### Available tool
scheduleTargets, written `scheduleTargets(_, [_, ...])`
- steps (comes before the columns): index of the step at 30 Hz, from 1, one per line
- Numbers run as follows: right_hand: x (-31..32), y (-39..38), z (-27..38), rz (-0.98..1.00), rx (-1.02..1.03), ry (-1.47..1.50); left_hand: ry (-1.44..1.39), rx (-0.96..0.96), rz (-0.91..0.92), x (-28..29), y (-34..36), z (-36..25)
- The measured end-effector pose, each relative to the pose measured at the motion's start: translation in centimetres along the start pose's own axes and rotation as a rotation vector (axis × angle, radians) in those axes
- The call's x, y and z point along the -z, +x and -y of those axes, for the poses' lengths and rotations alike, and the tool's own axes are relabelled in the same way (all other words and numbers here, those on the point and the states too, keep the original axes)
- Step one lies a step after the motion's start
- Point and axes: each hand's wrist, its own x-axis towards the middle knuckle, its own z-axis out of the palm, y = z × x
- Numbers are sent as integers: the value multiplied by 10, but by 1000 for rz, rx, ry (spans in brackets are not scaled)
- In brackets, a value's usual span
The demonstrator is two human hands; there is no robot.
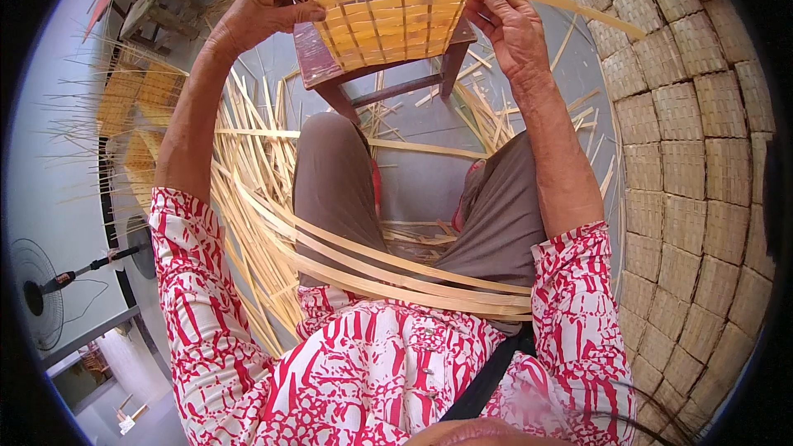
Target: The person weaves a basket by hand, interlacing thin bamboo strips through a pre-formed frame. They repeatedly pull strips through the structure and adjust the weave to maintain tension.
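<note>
A half-woven bamboo basket (380, 33) rests on a reddish-brown wooden stool (318, 58) in front of me, its upright stakes rising past the top of the view. A long, pale bamboo strip (578, 8) runs across the basket's near side and sticks out far to the right. At the basket's left corner, my left hand (263, 16) is closed, thumb and fingers pinching the woven edge. My right hand (510, 29) pinches the strip at the right corner, thumb on top. Several loose bamboo strips (388, 277) lie across my lap.
A heap of split bamboo strips (252, 165) covers the floor to my left, and more scraps (496, 128) lie by the stool's right side. Stacked woven panels (686, 157) fill the right. Spiky unfinished baskets (140, 107), a low wooden stool (161, 16) and a fan (37, 293) stand left.
</note>
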Motion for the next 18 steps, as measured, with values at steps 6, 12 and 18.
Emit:
scheduleTargets(6, [-7, 1, -3, 1, 5, -25, -121, -87, -175, -15, -9, 17])
scheduleTargets(12, [-19, -8, -8, -87, 41, 31, 130, -125, -810, -68, -38, 3])
scheduleTargets(18, [-28, -17, -9, -55, -3, 35, -555, -59, -1061, -115, 4, -6])
